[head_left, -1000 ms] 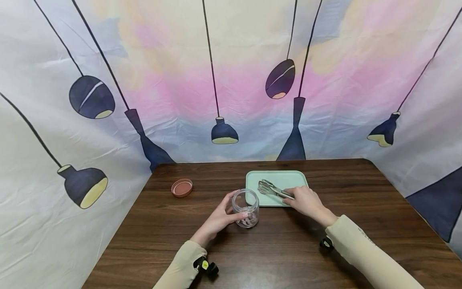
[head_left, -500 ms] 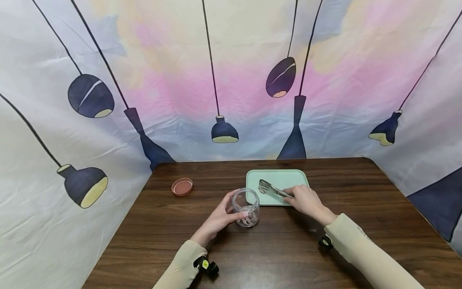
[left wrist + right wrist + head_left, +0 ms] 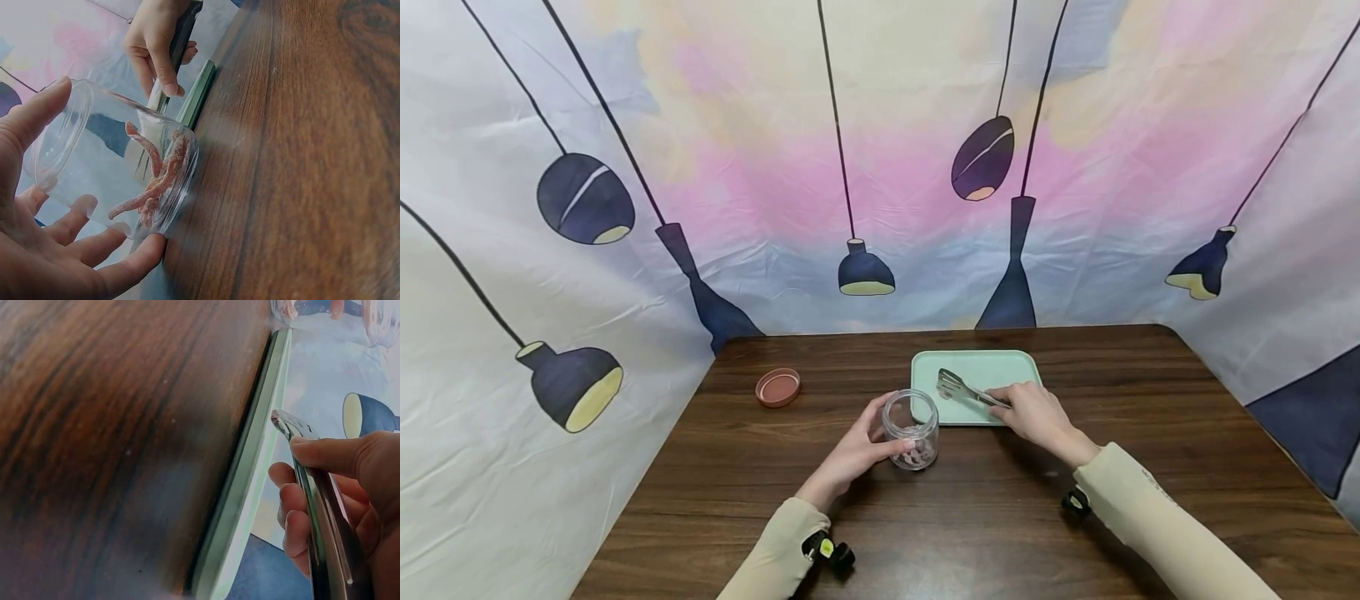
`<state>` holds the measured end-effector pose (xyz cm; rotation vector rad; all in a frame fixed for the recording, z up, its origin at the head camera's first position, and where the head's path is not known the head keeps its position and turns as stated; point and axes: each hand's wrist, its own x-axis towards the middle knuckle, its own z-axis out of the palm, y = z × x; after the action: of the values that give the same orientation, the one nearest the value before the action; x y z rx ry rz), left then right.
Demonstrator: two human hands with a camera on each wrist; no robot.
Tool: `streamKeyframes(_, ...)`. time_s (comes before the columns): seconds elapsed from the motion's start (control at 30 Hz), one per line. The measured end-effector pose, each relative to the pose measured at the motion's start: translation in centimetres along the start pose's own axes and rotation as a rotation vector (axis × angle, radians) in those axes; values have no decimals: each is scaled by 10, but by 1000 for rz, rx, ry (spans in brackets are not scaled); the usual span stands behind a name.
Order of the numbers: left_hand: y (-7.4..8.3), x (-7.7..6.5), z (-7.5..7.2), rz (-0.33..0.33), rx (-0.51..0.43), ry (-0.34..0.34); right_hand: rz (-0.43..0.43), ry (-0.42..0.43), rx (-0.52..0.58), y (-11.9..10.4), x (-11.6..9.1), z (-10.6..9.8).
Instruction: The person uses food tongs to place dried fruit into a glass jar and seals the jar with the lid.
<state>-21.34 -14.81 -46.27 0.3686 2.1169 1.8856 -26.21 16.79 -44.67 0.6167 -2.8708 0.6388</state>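
My left hand point(image 3: 856, 452) curls round a clear glass jar point(image 3: 927, 427) that stands without a lid on the table, thumb on the near side. In the left wrist view, several reddish, powdery dried strips point(image 3: 164, 178) lie at the bottom of the jar. My right hand point(image 3: 1036, 414) holds metal food tongs point(image 3: 976, 395) by their arms, thumb on one side and fingers on the other. The tongs' slotted head points left, low over a pale green tray point(image 3: 1000, 365), with the two arms close together. What lies between the tong heads is hidden.
A round reddish-brown lid point(image 3: 778, 388) lies at the back left of the dark wooden table point(image 3: 955, 533). The tray sits at the back, just behind and right of the jar. A fabric backdrop point(image 3: 775, 192) printed with lamps hangs behind the table.
The tongs' two arms have come together as my right hand squeezed them. My left hand and the jar have stayed in place. The head view has shifted very slightly.
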Motion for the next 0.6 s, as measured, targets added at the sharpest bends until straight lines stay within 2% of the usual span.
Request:
streamKeyframes(0.27,-2,0,0,10,21,0,-2,31,40,6,-3,-1)
streamKeyframes(0.4,-1,0,0,13,25,2,-6,74,67,9,-3,-7)
streamKeyframes(0.6,-1,0,-1,3,21,6,-6,95,114,9,-3,-20)
